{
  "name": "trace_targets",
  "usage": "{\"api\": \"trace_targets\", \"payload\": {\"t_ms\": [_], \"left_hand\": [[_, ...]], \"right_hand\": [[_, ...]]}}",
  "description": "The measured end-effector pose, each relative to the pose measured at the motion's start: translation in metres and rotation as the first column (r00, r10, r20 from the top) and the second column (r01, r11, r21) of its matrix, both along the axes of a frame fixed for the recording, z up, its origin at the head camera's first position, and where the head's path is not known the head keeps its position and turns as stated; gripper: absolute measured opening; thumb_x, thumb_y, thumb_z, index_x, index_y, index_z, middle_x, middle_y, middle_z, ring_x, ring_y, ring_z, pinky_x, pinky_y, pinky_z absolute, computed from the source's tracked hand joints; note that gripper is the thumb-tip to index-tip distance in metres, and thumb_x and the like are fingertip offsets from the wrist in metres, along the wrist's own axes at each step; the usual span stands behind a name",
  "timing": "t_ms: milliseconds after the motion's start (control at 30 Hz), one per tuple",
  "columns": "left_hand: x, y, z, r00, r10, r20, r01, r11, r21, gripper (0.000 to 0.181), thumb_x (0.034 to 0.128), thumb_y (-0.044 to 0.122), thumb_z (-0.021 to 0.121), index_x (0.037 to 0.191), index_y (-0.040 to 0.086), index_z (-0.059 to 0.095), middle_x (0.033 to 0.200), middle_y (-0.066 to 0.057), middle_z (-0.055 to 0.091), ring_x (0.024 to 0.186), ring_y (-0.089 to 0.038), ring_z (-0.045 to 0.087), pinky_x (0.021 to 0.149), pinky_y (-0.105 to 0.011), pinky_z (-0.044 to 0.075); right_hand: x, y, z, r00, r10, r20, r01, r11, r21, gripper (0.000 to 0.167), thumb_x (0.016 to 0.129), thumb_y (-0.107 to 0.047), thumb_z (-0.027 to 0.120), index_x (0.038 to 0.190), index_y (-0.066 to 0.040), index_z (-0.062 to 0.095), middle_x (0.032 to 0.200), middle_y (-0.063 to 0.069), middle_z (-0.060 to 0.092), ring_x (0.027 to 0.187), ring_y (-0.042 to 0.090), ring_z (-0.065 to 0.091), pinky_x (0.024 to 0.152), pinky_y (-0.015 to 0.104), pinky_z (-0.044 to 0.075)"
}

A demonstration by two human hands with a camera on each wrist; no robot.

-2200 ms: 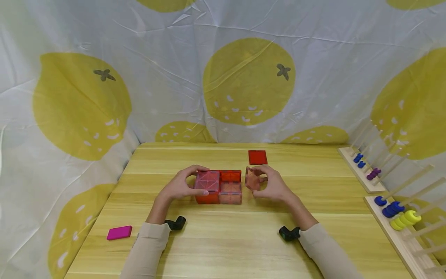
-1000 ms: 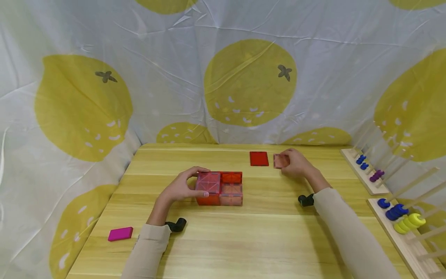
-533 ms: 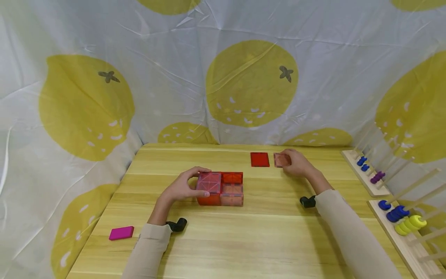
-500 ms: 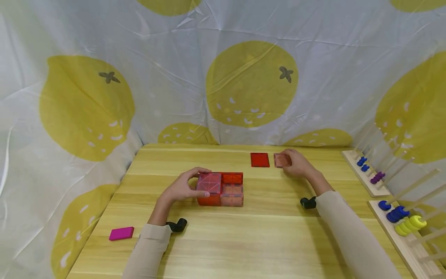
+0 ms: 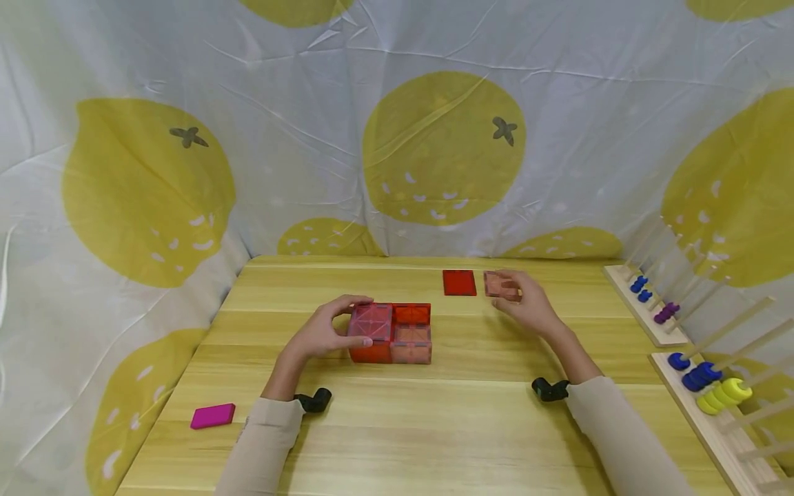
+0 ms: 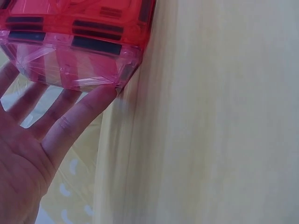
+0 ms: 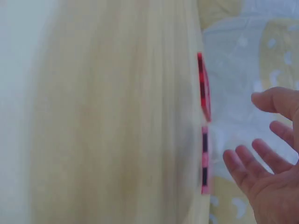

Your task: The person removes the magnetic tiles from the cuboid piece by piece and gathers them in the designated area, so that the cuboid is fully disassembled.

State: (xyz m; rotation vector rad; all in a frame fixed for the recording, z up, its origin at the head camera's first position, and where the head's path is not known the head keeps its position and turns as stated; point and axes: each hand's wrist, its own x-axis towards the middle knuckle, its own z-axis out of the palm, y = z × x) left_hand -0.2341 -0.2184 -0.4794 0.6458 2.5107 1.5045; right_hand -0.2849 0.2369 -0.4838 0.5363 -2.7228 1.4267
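Note:
A low box of see-through magnetic tiles [image 5: 411, 353], red and pink, stands mid-table. Its left half has a pink tile on top; the right half is uncovered. My left hand [image 5: 322, 328] holds the box's left end, thumb at the front and fingers behind. In the left wrist view, the thumb and fingers touch the box's pink side [image 6: 70, 65]. My right hand [image 5: 527, 303] is spread, holding nothing, near a light pink magnetic tile [image 5: 493, 282] lying flat at the back. Left of that tile lies a red magnetic tile [image 5: 459, 282].
A magenta block [image 5: 213, 416] lies at the table's left. Two wooden peg boards [image 5: 645, 303] with blue, purple and yellow rings line the right edge. A lemon-print cloth [image 5: 298, 151] hangs behind the table.
The right hand carried the light pink tile from beside the box to the back, laid it next to the red tile, then let go and drew slightly back. The left hand stayed put.

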Motion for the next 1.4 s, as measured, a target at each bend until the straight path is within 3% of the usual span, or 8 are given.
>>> {"api": "trace_targets", "payload": {"t_ms": [167, 333, 633, 967, 1167, 1400], "left_hand": [[0.0, 0.0, 0.0, 0.999, -0.021, 0.027, 0.02, 0.999, 0.03, 0.068, 0.0797, 0.025, 0.091, 0.14, 0.03, 0.059, 0.14, -0.003, 0.058, 0.13, -0.036, 0.052, 0.087, -0.041, 0.062], [0.001, 0.001, 0.0, 1.0, -0.022, 0.021, 0.021, 0.999, 0.038, 0.067, 0.0814, 0.025, 0.09, 0.141, 0.029, 0.059, 0.14, -0.004, 0.058, 0.127, -0.035, 0.052, 0.084, -0.038, 0.062], [0.0, 0.0, -0.001, 1.0, 0.002, 0.021, -0.003, 0.999, 0.044, 0.068, 0.0844, 0.024, 0.087, 0.145, 0.027, 0.057, 0.152, -0.003, 0.051, 0.136, -0.037, 0.048, 0.084, -0.038, 0.063], [0.0, 0.004, 0.0, 1.0, 0.02, 0.014, -0.021, 1.0, 0.02, 0.069, 0.0833, 0.03, 0.088, 0.144, 0.033, 0.056, 0.152, 0.0, 0.05, 0.134, -0.035, 0.05, 0.084, -0.035, 0.063], [-0.002, 0.004, -0.001, 1.0, 0.014, 0.006, -0.014, 1.0, 0.02, 0.068, 0.0832, 0.031, 0.088, 0.144, 0.032, 0.057, 0.15, 0.0, 0.051, 0.134, -0.035, 0.05, 0.085, -0.037, 0.062], [-0.002, 0.006, -0.003, 1.0, 0.003, 0.009, -0.004, 1.0, 0.029, 0.07, 0.0835, 0.03, 0.088, 0.146, 0.026, 0.056, 0.15, 0.001, 0.051, 0.134, -0.034, 0.051, 0.083, -0.034, 0.062]], "right_hand": [[0.019, -0.013, 0.002, 0.998, 0.057, 0.003, -0.056, 0.996, -0.074, 0.063, 0.094, -0.016, 0.077, 0.15, -0.01, 0.05, 0.144, 0.024, 0.054, 0.129, 0.046, 0.057, 0.104, 0.06, 0.051], [0.036, -0.03, 0.005, 0.992, 0.127, -0.006, -0.127, 0.987, -0.098, 0.055, 0.094, -0.018, 0.078, 0.144, -0.009, 0.056, 0.144, 0.018, 0.057, 0.128, 0.043, 0.058, 0.103, 0.056, 0.053], [0.06, -0.063, 0.008, 0.971, 0.233, -0.052, -0.238, 0.961, -0.137, 0.038, 0.093, -0.018, 0.079, 0.128, -0.014, 0.066, 0.125, 0.017, 0.069, 0.112, 0.035, 0.067, 0.096, 0.052, 0.057], [0.069, -0.092, 0.01, 0.943, 0.327, -0.059, -0.332, 0.933, -0.137, 0.038, 0.093, -0.016, 0.078, 0.129, -0.01, 0.066, 0.126, 0.019, 0.068, 0.112, 0.033, 0.067, 0.096, 0.049, 0.057], [0.071, -0.103, 0.005, 0.933, 0.355, -0.058, -0.36, 0.923, -0.136, 0.035, 0.094, -0.018, 0.077, 0.127, -0.014, 0.068, 0.124, 0.02, 0.068, 0.111, 0.033, 0.068, 0.095, 0.047, 0.058], [0.075, -0.112, 0.0, 0.929, 0.367, -0.046, -0.37, 0.921, -0.127, 0.038, 0.095, -0.019, 0.076, 0.128, -0.003, 0.066, 0.126, 0.019, 0.068, 0.11, 0.027, 0.067, 0.095, 0.047, 0.058]]}}
